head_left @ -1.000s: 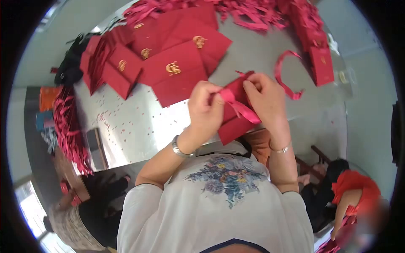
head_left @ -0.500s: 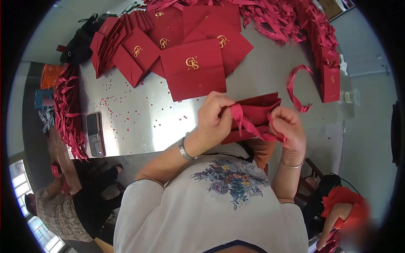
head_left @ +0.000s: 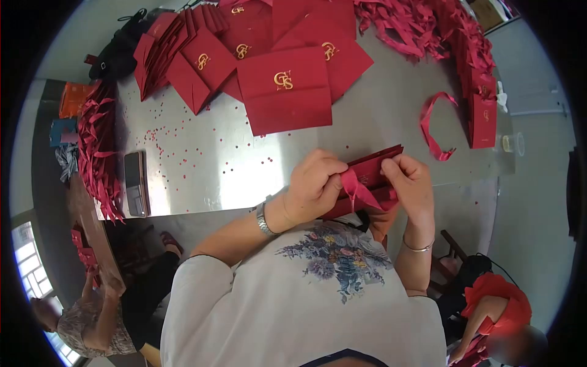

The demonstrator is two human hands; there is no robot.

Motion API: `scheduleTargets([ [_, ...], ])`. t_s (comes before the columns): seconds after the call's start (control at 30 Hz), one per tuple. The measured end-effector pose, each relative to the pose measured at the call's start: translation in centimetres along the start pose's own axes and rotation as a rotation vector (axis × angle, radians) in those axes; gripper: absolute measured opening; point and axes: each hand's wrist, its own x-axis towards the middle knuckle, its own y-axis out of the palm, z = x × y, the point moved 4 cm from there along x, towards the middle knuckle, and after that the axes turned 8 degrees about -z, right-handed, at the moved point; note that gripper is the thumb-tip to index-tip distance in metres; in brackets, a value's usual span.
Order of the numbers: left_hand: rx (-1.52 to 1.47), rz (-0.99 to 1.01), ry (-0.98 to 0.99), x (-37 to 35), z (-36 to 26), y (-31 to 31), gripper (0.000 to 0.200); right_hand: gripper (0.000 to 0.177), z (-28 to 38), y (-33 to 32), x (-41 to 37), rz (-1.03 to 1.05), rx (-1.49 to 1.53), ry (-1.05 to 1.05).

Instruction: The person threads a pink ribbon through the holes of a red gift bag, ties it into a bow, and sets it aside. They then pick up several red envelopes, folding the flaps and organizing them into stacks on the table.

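Close to my body, at the table's front edge, is a red paper bag (head_left: 374,170), its upper part between my two hands. My left hand (head_left: 315,186), with a metal watch at the wrist, is closed in a pinch on a pinkish-red ribbon (head_left: 359,191) at the bag's left side. The ribbon loops down across the bag's side. My right hand (head_left: 411,183), with a bangle, has thumb and fingers closed on the bag's right edge. Whether ribbon is also inside those fingers is hidden. Just beyond, a flat red bag (head_left: 284,104) with a gold logo lies on the table.
More red bags (head_left: 205,73) lie across the table's (head_left: 226,189) far side. Ribbon bundles (head_left: 101,153) hang at the left edge. A phone (head_left: 136,183) lies nearby. One loose ribbon (head_left: 426,128) curls near a standing bag (head_left: 483,122) and a cup (head_left: 513,144). Two people sit behind, left and right.
My right hand has shifted from the ribbon's end to the bag's right edge. My left hand keeps its pinch, slightly lower in view. The person at the left has moved their arms.
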Motion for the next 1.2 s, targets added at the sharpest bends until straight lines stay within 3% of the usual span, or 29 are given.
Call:
scheduleTargets([
  [0.1,-0.074,0.102,-0.133,0.4,0.0,-0.4,0.025,0.026,0.5,0.9,-0.3,-0.094,-0.056,-0.025],
  [0.17,-0.182,0.505,-0.323,1.8,-0.5,-1.2,0.037,0.023,0.3,0.9,-0.4,-0.134,-0.082,-0.054],
  [0.2,-0.299,0.589,-0.472,1.5,0.1,-2.4,0.051,0.022,0.3,0.8,-0.5,-0.152,-0.151,-0.102],
  [0.27,-0.356,0.442,-0.435,3.5,0.4,-4.3,0.052,0.02,0.4,1.1,-0.7,-0.167,-0.217,-0.148],
  [0.37,-0.063,0.527,-0.253,4.7,-1.7,-2.0,0.04,0.019,1.5,2.7,-1.1,-0.186,-0.252,-0.223],
  [0.43,-0.016,0.468,-0.14,4.3,-2.5,0.1,0.035,0.017,3.0,3.6,-1.4,-0.23,-0.401,-0.474],
  [0.5,0.24,0.425,-0.041,3.8,-2.4,1.0,0.035,0.013,3.0,3.4,-1.3,-0.25,-0.465,-0.486],
  [0.57,0.204,0.406,-0.073,3.9,-2.2,0.9,0.033,0.012,2.0,3.0,-1.1,-0.119,-0.224,-0.25],
  [0.6,0.171,0.387,-0.108,3.9,-2.0,0.9,0.032,0.012,1.9,3.0,-1.1,-0.12,-0.226,-0.243],
  [0.67,0.193,0.378,-0.136,3.7,-1.4,0.8,0.029,0.012,2.3,3.1,-1.1,-0.095,-0.242,-0.38],
  [0.9,0.199,0.36,-0.25,3.4,-0.2,0.9,0.021,0.01,1.2,3.4,-0.7,-0.044,-0.134,-0.434],
  [1.03,0.209,0.331,-0.344,3.3,0.1,1.2,0.018,0.011,1.2,3.3,-0.8,-0.077,-0.245,-0.518],
  [1.13,0.255,0.265,-0.182,2.9,0.1,1.4,0.015,0.012,1.2,3.6,-0.9,-0.115,-0.287,-0.576],
  [1.2,0.244,0.25,-0.177,2.8,0.3,1.7,0.014,0.012,1.3,3.8,-0.9,-0.145,-0.316,-0.625],
])
